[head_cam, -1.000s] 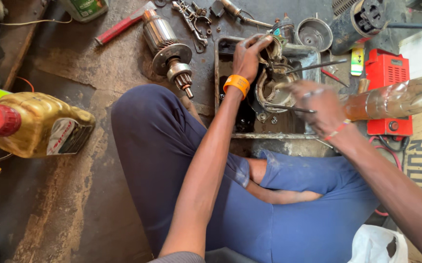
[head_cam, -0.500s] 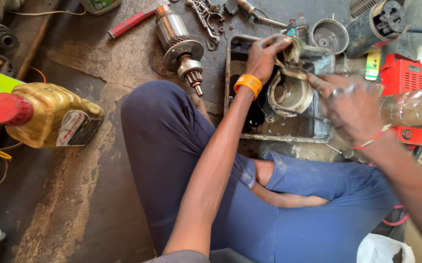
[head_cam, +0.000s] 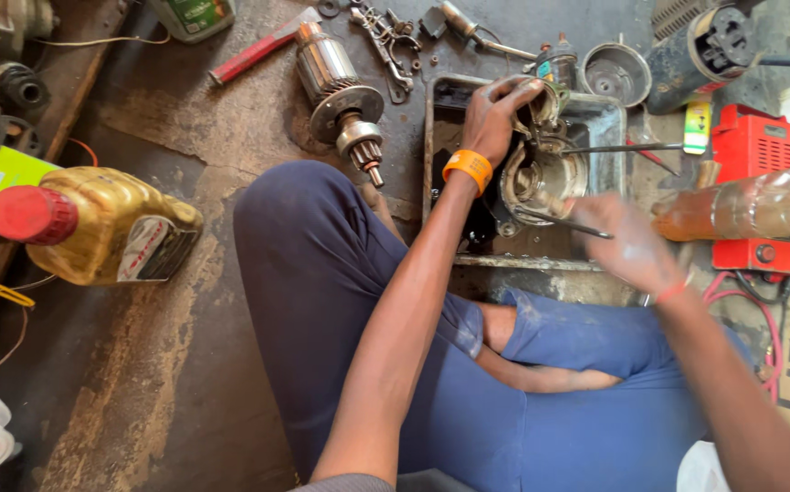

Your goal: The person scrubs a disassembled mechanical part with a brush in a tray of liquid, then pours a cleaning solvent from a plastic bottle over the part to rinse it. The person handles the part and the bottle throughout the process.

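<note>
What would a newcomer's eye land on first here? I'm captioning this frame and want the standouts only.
First, the two hands at upper centre: the left hand, with an orange wristband, grips a grimy round metal housing in a metal tray, while the right hand is blurred beside it. Next, the gold oil jug with a red cap at left, and the steel armature on the floor above the knee.

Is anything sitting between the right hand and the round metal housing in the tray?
Only a thin metal rod, lying across the tray between the blurred right hand and the round housing. The left hand already grips the housing's far rim. Nothing else visible intervenes.
</note>
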